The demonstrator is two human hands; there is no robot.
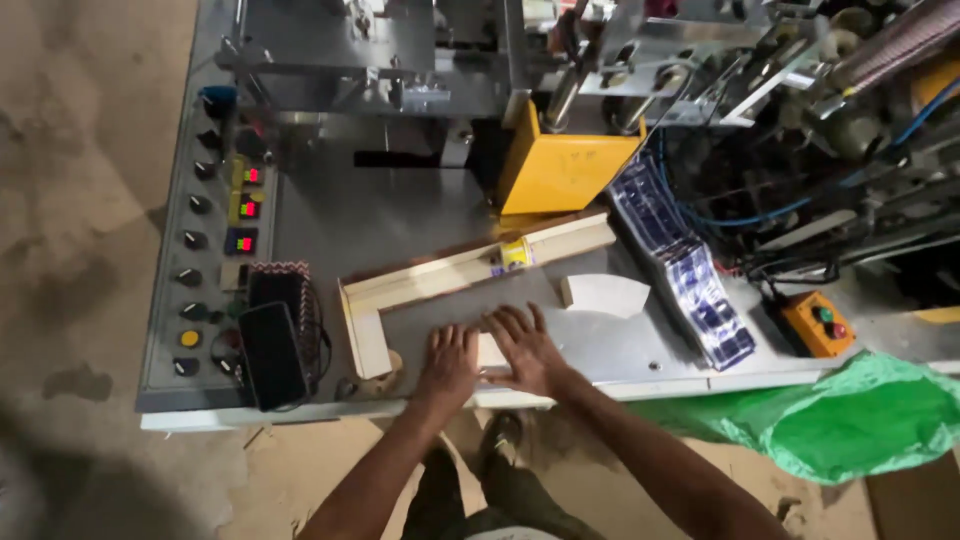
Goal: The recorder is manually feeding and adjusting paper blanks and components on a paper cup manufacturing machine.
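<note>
- White fan-shaped paper blanks lie pressed under flat left hand and right hand, squaring them.
- Grey steel bench bears them, near the wooden L-shaped guide.

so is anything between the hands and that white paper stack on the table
Nothing visible. Both the left hand and right hand already rest flat on the white paper stack, near the table's front edge.
</note>
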